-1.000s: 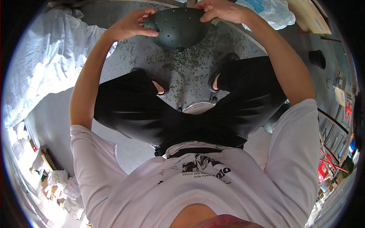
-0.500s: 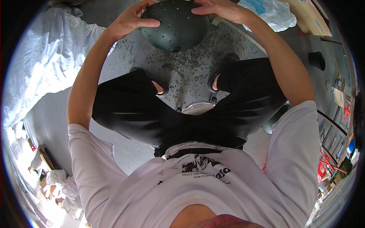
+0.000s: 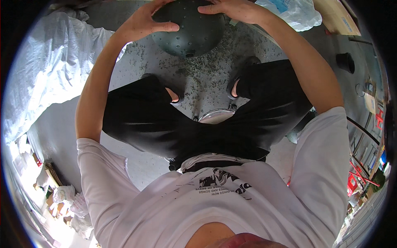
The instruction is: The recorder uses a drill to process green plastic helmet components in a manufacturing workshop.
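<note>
Both hands gripped a dark green perforated bowl [image 3: 189, 31] at twelve o'clock, the left hand [image 3: 144, 22] at its nine, the right hand [image 3: 233, 9] at its one, above the granule-strewn floor [image 3: 202, 78].

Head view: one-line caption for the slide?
Seated person's left hand and right hand grip a dark grey studded dome above a concrete floor littered with small granules.

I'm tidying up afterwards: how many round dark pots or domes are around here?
2. A studded dark dome lies under both hands, left hand and right hand. A small black pot stands on the floor, far right. Others may be hidden.
</note>
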`<action>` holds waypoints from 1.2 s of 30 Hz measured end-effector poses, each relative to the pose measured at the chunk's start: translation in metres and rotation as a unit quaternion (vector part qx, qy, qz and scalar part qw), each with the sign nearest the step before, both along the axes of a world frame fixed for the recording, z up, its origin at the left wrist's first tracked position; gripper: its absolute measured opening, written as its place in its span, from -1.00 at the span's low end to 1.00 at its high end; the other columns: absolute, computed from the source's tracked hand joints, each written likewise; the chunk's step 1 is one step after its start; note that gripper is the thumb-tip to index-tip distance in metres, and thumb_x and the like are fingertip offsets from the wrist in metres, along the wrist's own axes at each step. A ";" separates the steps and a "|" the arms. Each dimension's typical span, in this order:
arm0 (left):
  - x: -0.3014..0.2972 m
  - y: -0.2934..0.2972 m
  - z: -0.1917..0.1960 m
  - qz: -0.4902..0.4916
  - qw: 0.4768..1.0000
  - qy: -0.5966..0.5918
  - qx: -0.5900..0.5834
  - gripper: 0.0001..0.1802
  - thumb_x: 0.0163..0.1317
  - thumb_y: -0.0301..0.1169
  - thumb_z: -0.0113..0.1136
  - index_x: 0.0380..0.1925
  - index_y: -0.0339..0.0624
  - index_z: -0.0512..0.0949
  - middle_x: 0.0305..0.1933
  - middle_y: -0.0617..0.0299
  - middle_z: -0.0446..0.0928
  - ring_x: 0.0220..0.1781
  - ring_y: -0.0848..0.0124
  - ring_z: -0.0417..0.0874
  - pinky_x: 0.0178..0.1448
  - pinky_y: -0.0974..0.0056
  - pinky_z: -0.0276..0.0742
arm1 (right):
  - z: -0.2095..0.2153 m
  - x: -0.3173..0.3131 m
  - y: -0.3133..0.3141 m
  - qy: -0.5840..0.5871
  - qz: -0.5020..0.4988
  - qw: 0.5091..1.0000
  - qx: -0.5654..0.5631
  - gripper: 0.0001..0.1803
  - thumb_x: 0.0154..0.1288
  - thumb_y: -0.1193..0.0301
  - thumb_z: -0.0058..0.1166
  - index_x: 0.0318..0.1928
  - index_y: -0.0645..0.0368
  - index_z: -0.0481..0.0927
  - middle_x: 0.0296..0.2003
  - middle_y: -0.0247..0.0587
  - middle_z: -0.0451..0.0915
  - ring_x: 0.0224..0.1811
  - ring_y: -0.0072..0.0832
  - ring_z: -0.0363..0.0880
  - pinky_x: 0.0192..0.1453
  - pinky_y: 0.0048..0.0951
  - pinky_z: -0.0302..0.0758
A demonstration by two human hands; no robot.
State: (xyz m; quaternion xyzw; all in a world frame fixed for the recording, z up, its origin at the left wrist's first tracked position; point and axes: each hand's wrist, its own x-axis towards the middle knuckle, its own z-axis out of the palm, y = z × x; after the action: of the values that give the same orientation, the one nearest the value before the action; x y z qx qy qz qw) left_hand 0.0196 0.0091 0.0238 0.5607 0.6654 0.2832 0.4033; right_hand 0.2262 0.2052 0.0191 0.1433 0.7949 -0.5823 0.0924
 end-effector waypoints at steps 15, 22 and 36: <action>0.013 0.004 0.016 0.056 0.993 -0.100 -0.016 -0.04 0.07 -0.15 0.66 0.38 -0.32 0.38 0.28 0.07 0.51 0.34 0.19 0.50 0.42 0.11 0.43 | 0.006 -0.002 0.007 0.008 -0.018 0.993 -0.120 -0.49 0.46 0.18 0.26 0.14 0.40 0.63 -0.05 -0.16 0.69 -0.03 -0.40 0.63 0.13 -0.36 0.51; 0.013 0.003 0.017 0.059 0.994 -0.093 -0.021 -0.03 0.06 -0.11 0.66 0.37 -0.34 0.38 0.27 0.05 0.52 0.33 0.18 0.51 0.43 0.10 0.43 | 0.008 -0.002 0.009 0.001 -0.026 0.995 -0.094 -0.49 0.45 0.16 0.27 0.12 0.38 0.63 -0.09 -0.19 0.67 -0.06 -0.42 0.62 0.09 -0.36 0.50; 0.012 0.000 0.018 0.066 0.991 -0.119 -0.018 -0.09 0.10 -0.15 0.63 0.35 -0.38 0.40 0.24 0.03 0.55 0.30 0.19 0.54 0.41 0.12 0.43 | 0.020 -0.001 0.002 -0.010 -0.027 0.999 -0.044 -0.44 0.46 0.09 0.21 0.11 0.40 0.64 -0.06 -0.14 0.68 -0.03 -0.39 0.60 0.13 -0.34 0.47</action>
State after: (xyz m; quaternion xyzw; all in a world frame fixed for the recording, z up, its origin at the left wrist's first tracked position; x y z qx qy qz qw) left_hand 0.0321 0.0091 0.0415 0.4710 0.6531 0.3619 0.4698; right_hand 0.2253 0.2072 0.0394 0.1662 0.7634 -0.6175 0.0905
